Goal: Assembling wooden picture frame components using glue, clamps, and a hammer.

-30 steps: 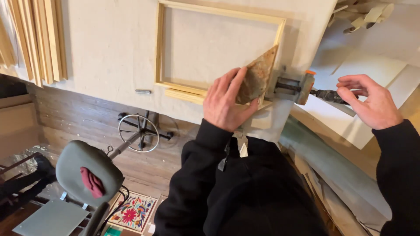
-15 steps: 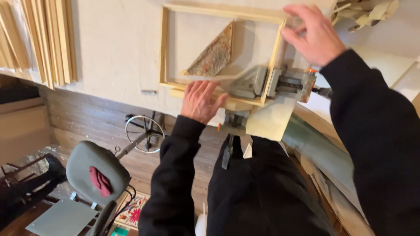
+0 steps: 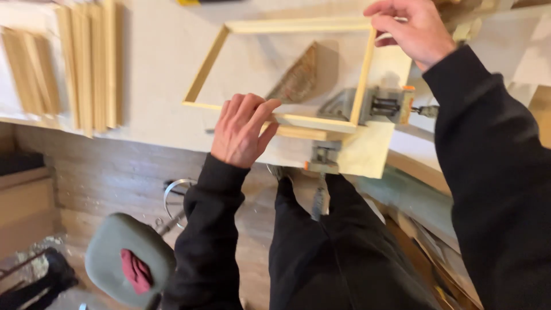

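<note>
A rectangular wooden frame (image 3: 287, 72) is lying flat on the pale worktop (image 3: 160, 57), with its near right corner sitting in a metal corner clamp (image 3: 367, 109). The left hand (image 3: 241, 129) is resting on the frame's near rail, its fingers (image 3: 261, 115) slightly spread and laid over the wood rather than closed around it. The right hand (image 3: 413, 28) is reaching over the far right corner of the frame, its fingers curling down at the top rail; whether they are actually pinching the wood I cannot tell. Inside the frame a triangular patterned block (image 3: 298, 77) is lying on the worktop, near the right rail and apart from both hands. A stack of wooden strips (image 3: 86, 63) is lying at the left of the worktop, well apart from the frame. Below the worktop's near edge a grey-green stool seat (image 3: 123, 258) with a red cloth (image 3: 136, 271) on it is standing on the floor.
</note>
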